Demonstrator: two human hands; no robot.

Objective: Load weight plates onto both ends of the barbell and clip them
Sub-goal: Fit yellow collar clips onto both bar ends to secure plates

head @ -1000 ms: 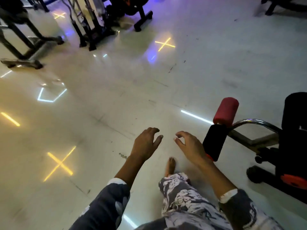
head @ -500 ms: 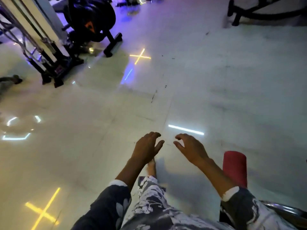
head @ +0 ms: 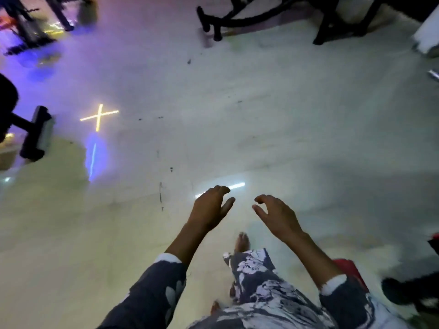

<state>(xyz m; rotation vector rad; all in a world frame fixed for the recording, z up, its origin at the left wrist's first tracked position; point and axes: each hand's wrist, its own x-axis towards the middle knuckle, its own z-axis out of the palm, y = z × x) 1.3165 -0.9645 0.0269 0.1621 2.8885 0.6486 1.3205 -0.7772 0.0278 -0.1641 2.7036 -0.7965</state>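
both bare hands, the left hand (head: 210,210) and the right hand (head: 276,216), hang over the pale glossy floor (head: 285,127) with fingers loosely curled and wide, holding nothing. a bare foot (head: 242,242) stands on the floor below them. no barbell or weight plate shows in this view; black machine legs (head: 213,24) stand at the far edge.

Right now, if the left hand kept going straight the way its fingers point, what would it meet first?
Nothing close, probably. The left hand, empty with fingers loosely curled, points forward and slightly right over bare floor. The black equipment legs lie far beyond. Depth is unclear.
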